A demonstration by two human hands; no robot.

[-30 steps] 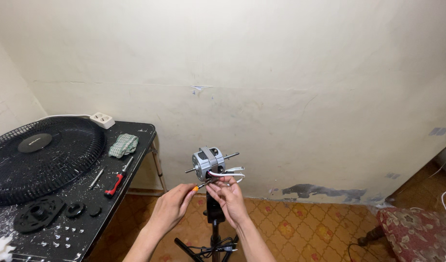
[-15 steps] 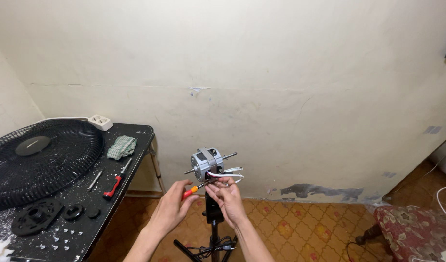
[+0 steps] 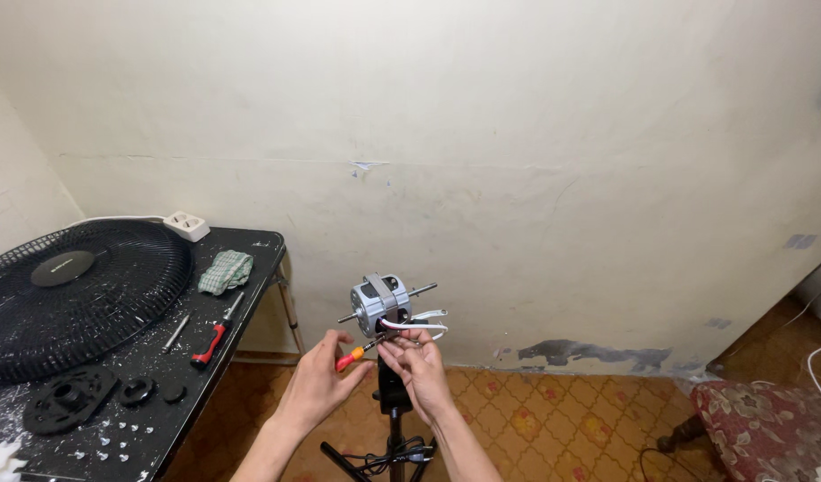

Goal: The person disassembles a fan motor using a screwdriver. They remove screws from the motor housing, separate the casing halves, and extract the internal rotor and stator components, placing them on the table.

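Bare fan motor [image 3: 380, 299] sits atop black stand [image 3: 393, 406], beside the table [image 3: 250, 268]. Left hand [image 3: 317, 384] pinches small orange-handled screwdriver [image 3: 357, 354]; right hand [image 3: 419, 366] pinches white wires [image 3: 424, 323] beneath. Step judged: fastening at motor base. Next move needs 1 steady tip alignment.

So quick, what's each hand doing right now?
Left hand: closed on a small red-handled screwdriver.
Right hand: fingers pinched at the white wires below the fan motor.
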